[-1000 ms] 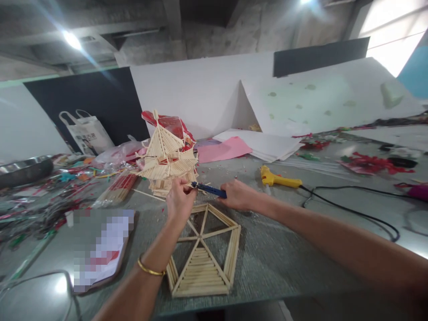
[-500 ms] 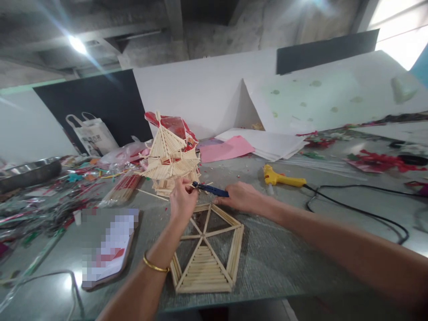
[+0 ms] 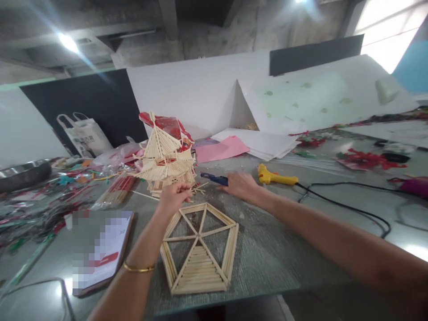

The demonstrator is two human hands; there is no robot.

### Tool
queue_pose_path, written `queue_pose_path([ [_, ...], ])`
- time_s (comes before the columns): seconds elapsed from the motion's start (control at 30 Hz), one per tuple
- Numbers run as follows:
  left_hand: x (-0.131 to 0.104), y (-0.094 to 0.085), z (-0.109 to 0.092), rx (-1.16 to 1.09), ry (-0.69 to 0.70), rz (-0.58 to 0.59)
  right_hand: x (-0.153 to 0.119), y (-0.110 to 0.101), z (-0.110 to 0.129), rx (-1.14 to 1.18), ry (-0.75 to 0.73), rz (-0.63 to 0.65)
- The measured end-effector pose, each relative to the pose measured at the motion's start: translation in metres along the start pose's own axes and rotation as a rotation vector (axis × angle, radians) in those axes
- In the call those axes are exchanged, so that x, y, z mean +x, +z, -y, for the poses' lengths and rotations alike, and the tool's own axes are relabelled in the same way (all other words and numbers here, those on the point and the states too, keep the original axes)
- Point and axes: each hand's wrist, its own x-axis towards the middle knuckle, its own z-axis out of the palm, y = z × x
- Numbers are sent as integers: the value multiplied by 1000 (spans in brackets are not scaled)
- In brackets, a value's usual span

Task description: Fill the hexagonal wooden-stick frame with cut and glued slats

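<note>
My right hand (image 3: 241, 185) is closed round the handles of dark blue pliers (image 3: 214, 179), whose jaws point left above the table. The fingers of my left hand (image 3: 174, 197) are pinched together; whatever they hold is too small to make out. Short stick pieces (image 3: 199, 189) lie just right of my left fingertips. Nearest me is a flat wooden stick frame (image 3: 198, 235) with spokes meeting at a centre, its front section filled with parallel sticks. Behind my left hand stands a tiered stick pagoda (image 3: 165, 154).
A yellow glue gun (image 3: 277, 176) with a black cord lies at the right. Pink paper (image 3: 222, 149) and white sheets are at the back. At the left are a notebook (image 3: 107, 249), bundled sticks (image 3: 115, 191), wrapped craft materials and a metal bowl (image 3: 25, 174).
The pliers have moved away from my left fingers and now sit slightly right and higher. My left hand has dropped a little, and loose stick pieces show beside it. The view has shifted slightly.
</note>
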Motion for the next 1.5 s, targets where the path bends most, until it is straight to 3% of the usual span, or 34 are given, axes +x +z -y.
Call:
queue_pose_path([
  [0.2, -25, -12, -11, 28, 42, 378, 4, 13, -12, -148, -29, -184],
  [0.47, -43, -10, -23, 200, 174, 690, 4, 14, -13, -149, -35, -190],
  [1.13, -44, -11, -23, 228, 229, 768, 8, 18, -14, -183, -54, -172],
  [1.5, -40, -22, -28, 352, 192, 812, 10, 20, -15, -208, -66, -201],
])
